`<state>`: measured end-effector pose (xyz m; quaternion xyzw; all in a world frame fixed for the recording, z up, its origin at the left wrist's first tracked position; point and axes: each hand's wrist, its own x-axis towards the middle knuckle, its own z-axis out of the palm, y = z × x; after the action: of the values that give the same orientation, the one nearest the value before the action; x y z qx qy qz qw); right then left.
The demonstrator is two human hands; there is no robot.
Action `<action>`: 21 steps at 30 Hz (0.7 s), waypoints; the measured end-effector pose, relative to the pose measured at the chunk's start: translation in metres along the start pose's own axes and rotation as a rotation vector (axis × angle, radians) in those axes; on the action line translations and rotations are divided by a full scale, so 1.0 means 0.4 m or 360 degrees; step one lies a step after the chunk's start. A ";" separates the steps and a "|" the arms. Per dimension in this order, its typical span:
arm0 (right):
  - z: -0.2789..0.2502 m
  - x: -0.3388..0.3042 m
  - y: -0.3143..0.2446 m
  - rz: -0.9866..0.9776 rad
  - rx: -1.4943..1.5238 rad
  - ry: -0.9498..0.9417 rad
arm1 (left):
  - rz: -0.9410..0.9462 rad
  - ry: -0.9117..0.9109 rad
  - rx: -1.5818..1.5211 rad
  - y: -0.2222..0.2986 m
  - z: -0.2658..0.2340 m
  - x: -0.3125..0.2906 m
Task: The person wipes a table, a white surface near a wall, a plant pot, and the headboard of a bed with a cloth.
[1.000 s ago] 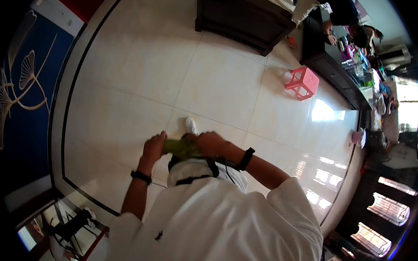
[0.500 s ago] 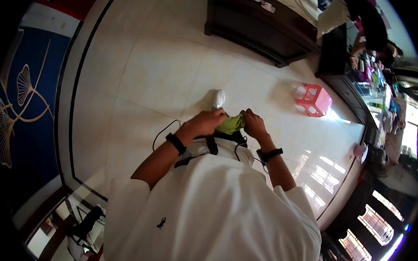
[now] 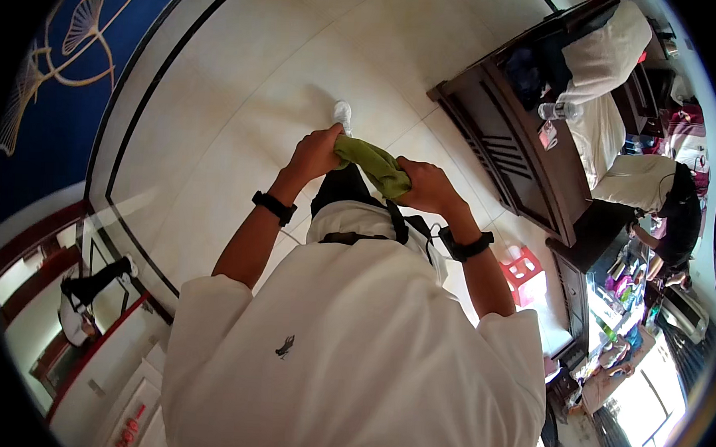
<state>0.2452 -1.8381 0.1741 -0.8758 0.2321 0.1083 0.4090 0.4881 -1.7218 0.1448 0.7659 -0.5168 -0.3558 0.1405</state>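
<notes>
A green cloth (image 3: 372, 165) stretches between my two hands in front of my waist, bunched and slightly sagging. My left hand (image 3: 316, 152) is closed round its left end, just below my white shoe (image 3: 343, 113). On the other side my right hand (image 3: 428, 186) grips the right end, a little lower and nearer my body. Each wrist wears a black band. The cloth's ends are hidden inside my fingers.
A dark wooden bench (image 3: 529, 151) with pale cushions and a plastic bottle (image 3: 560, 112) stands at the right. Beyond it a person in black (image 3: 680, 213) is by a cluttered table. A red plastic stool (image 3: 522, 275) is near my right forearm. A blue panel (image 3: 69, 67) lies far left.
The green cloth, bunched between my hands before, is now drawn out longer, with my hands farther apart. My view has turned, so the bench and stool sit lower in the picture.
</notes>
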 end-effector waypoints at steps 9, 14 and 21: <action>-0.258 0.291 0.130 0.0319 0.0335 0.0698 | 0.0396 -0.1006 -0.0808 0.012 -0.289 0.475; -0.450 0.384 0.217 0.0537 0.0195 0.1333 | 0.0639 -0.1094 -0.0777 0.172 -0.385 0.744; -0.777 0.453 0.531 0.0891 -0.0357 0.1978 | 0.1118 -0.0839 -0.0481 0.515 -0.348 1.166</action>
<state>0.2974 -2.2525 0.1635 -0.7195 0.6284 -0.2890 0.0636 0.5408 -2.2466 0.1770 0.3988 -0.7054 -0.5406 0.2263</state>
